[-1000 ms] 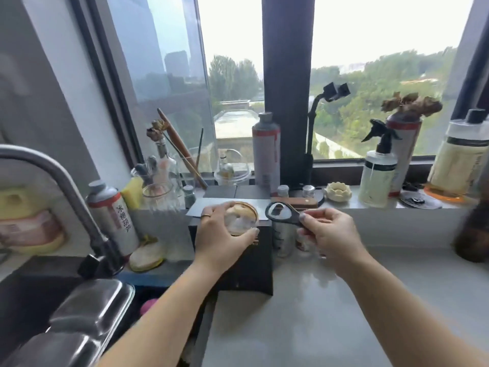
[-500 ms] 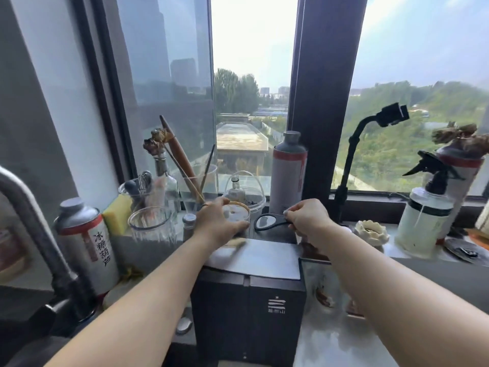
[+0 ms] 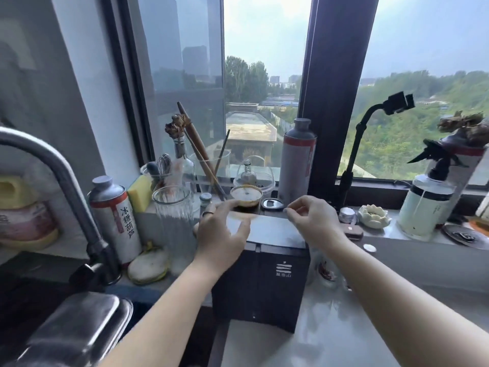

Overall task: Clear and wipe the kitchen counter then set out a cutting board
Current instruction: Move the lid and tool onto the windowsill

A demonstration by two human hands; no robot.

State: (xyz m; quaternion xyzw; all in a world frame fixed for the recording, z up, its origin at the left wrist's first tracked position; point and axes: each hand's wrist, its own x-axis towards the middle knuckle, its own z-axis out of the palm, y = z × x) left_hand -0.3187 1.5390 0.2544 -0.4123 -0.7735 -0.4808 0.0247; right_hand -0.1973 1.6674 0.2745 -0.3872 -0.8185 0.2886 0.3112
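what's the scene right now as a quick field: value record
setting: kitchen counter below a window sill
left hand: open, fingertips by the small jar on the sill
right hand: empty, just right of the bottle opener lying on the sill
centre: black box on the counter under both hands
left: faucet, grey can, ribbed glass
right: spray bottle, phone holder
cutting board: none visible

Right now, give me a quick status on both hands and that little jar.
Left hand open, fingers at the small jar on the sill. Right hand empty, fingers pinched by the bottle opener. Black box on the counter.
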